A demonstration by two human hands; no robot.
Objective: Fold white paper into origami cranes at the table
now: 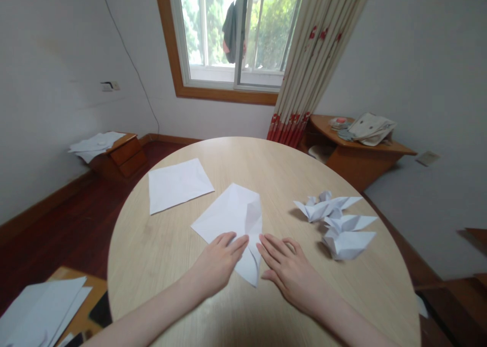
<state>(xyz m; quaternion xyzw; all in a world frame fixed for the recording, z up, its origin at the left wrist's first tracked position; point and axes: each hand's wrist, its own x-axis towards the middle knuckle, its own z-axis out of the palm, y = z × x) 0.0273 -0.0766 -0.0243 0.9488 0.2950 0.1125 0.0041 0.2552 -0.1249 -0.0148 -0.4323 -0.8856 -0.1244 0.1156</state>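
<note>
A partly folded sheet of white paper (224,210) lies on the round table in front of me, its right side turned inward as a flap. My left hand (222,258) rests on the paper's lower part, fingers stretched out and pressing near the flap. At the paper's right edge, my right hand (283,261) lies with its fingers extended, fingertips touching or very close to the fold. Neither hand is wrapped around anything. Several folded paper birds (348,240) stand in a cluster to the right of my right hand.
The round wooden table (152,266) bears a stack of white paper (178,184) at its far left. More sheets (41,311) lie on a lower surface at the bottom left. Beyond the table are a window, a curtain (304,83) and a corner shelf (365,159) holding a cloth bag.
</note>
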